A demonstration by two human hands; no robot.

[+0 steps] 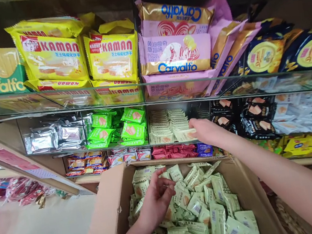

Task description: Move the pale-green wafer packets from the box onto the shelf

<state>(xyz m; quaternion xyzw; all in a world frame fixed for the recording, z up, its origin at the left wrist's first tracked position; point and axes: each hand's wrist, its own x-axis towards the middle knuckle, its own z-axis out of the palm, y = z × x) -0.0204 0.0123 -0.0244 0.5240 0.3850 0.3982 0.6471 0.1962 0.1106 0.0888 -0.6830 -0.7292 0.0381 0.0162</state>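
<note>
My right hand [206, 130] reaches into the middle shelf, its fingers closed on a pale green snack packet [185, 134] at the front of a stack. Two neat stacks of the same packets [159, 122] stand in that glass compartment, just left of the hand. Over an open cardboard box [107, 213] hovers my left hand [157, 196], fingers loosely curled and apart, with nothing visible in it. Loose pale green packets [218, 216] fill the box in a jumble below that hand.
Yellow wafer packs [58, 55] and pink cookie packs [175, 50] stand on the upper shelf behind a glass edge [105, 87]. Bright green packets [100, 134] and black packets [257, 124] flank the stacks. Red packets [174, 151] lie on the shelf below.
</note>
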